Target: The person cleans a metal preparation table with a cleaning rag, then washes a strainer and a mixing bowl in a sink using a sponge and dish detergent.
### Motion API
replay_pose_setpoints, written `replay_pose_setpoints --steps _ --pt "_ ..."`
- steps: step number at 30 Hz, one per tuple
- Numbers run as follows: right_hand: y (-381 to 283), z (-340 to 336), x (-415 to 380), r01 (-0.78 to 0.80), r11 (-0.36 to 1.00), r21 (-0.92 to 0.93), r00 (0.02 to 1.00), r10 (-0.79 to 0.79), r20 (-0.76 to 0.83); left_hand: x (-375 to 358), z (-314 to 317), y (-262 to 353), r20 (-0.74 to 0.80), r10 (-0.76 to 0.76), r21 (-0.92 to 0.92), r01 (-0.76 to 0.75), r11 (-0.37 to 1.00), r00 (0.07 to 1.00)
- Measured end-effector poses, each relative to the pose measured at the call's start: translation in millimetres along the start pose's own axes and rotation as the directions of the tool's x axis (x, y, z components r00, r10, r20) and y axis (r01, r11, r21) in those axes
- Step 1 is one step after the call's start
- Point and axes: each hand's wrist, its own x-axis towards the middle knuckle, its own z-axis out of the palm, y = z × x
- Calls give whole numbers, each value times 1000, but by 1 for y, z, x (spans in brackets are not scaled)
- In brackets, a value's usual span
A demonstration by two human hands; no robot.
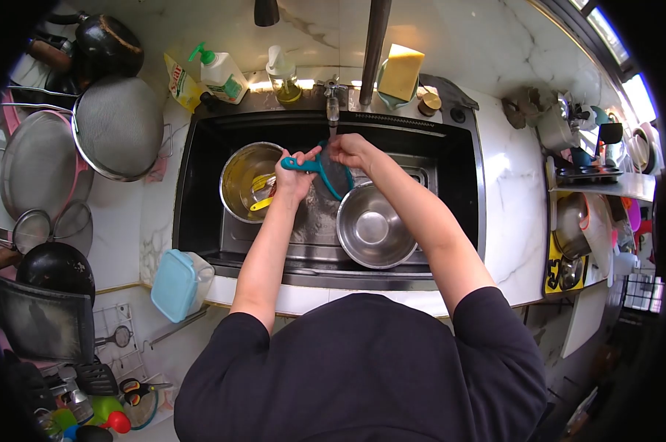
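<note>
In the head view, my left hand is closed round the handle of a teal strainer, holding it tilted over the sink. My right hand has its fingers bunched against the mesh, just below the tap; whether something is pinched in them is hidden. Left of the strainer stands a deep steel pot with a yellow-handled utensil and a yellow whisk-like piece inside. A steel mixing bowl sits to the right, partly under my right forearm.
Behind the sink stand a soap pump bottle, a clear bottle and a yellow sponge. A container with a light blue lid is at the front left. Pans and sieves hang at left; a shelf is at right.
</note>
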Motion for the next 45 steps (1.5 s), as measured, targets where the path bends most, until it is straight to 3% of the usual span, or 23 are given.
replay_pose_setpoints --steps 4,9,12,14,16,19,21,22,24,25,26,28,29,30,32,38,45 --pt "2 1 -6 6 995 -96 1000 -7 -7 -10 9 2 34 38 5 -38 999 999" --pt "0 4 -17 -31 999 -35 999 30 -40 -23 2 7 185 20 146 -48 988 982" --pt "-2 8 -26 -36 998 61 999 37 -25 -39 10 7 257 -1 291 -76 954 966" --pt "6 5 -23 -24 991 134 1000 24 -3 -49 17 6 515 -54 587 -306 749 855" --pt "19 -2 -10 -19 988 152 998 28 -55 -64 20 -1 464 -114 701 -285 654 879" --pt "27 4 -43 1 987 158 1000 1 -11 -76 17 -7 351 -182 763 -168 624 918" --pt "40 2 -58 56 978 199 997 -65 35 -76 6 -9 218 -31 773 -153 616 975" --pt "48 -1 -64 87 968 235 994 -98 39 -74 2 -13 223 -29 771 -158 616 974" --pt "61 -3 -74 137 963 234 988 -149 38 -70 -7 -20 110 313 759 -283 587 943" --pt "67 -3 -79 139 962 233 988 -152 38 -68 -13 -18 87 337 853 -245 461 937" --pt "74 -3 -81 165 949 268 980 -189 67 -66 -16 -21 91 337 853 -248 460 937" --pt "84 -2 -85 196 931 308 967 -235 96 -63 -21 -28 5 417 949 -136 286 909" --pt "89 -3 -86 217 935 281 962 -253 101 -65 -18 -27 -104 270 943 9 332 957" --pt "93 -4 -87 238 938 253 957 -271 106 -63 -23 -32 -98 270 945 4 327 958" --pt "98 -4 -89 239 939 248 955 -273 116 -60 -29 -43 -14 211 832 -106 545 977" --pt "106 0 -92 306 945 114 925 -324 201 -66 -21 -46 -58 255 804 -106 585 965" --pt "109 2 -91 299 947 120 936 -316 157 -66 -25 -44 -8 303 802 -175 572 953"
